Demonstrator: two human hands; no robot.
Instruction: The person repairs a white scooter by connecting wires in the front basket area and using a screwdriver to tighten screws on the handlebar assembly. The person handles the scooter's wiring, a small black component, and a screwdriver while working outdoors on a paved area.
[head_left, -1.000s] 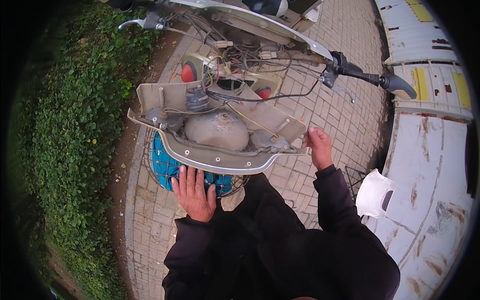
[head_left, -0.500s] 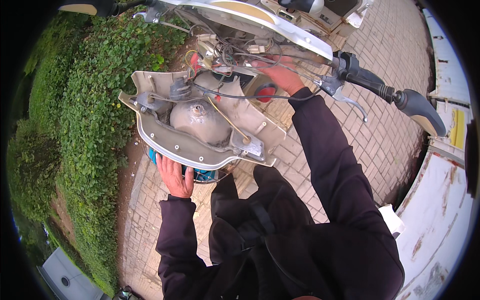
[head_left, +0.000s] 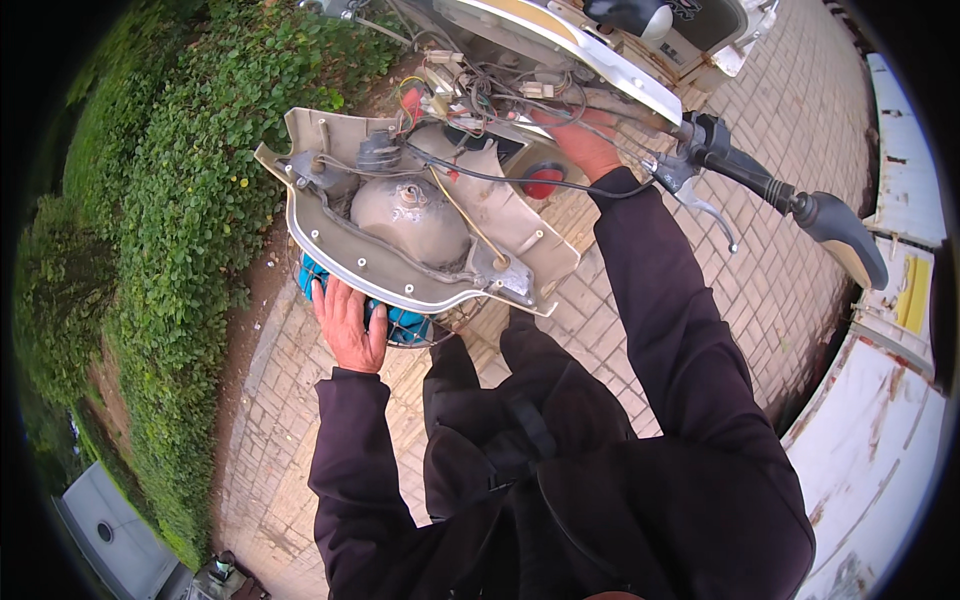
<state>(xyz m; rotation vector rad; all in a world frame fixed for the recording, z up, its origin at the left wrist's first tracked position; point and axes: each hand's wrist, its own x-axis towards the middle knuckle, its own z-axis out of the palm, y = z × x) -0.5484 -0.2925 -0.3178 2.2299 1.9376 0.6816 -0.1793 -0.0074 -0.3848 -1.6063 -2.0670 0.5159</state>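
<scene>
A headlight cover [head_left: 525, 225] lies with its inner side up, showing the rounded back of a lamp housing [head_left: 405, 215] and a black rubber boot [head_left: 379, 152]. My left hand [head_left: 350, 325] is against its near outer edge, fingers stretched and spread, beside a wire basket [head_left: 440, 335] holding something blue [head_left: 405, 322]. My right hand [head_left: 588, 145] reaches in under the handlebar, by the tangled wiring [head_left: 480, 85] with pale connectors. Its fingertips are hidden behind cables and the upper panel, so their grip does not show. A black cable [head_left: 560, 182] crosses in front of that wrist.
To the right, the handlebar ends in a brake lever [head_left: 705, 205] and a dark grip cover [head_left: 845, 240]. A hedge [head_left: 190, 200] runs along the left. Below is brick paving [head_left: 290, 430]; a rusty white panel [head_left: 870, 440] stands at right.
The view has shifted slightly, so the cover and handlebar sit a little further right. Both hands keep nearly the same places against the cover and in the wiring.
</scene>
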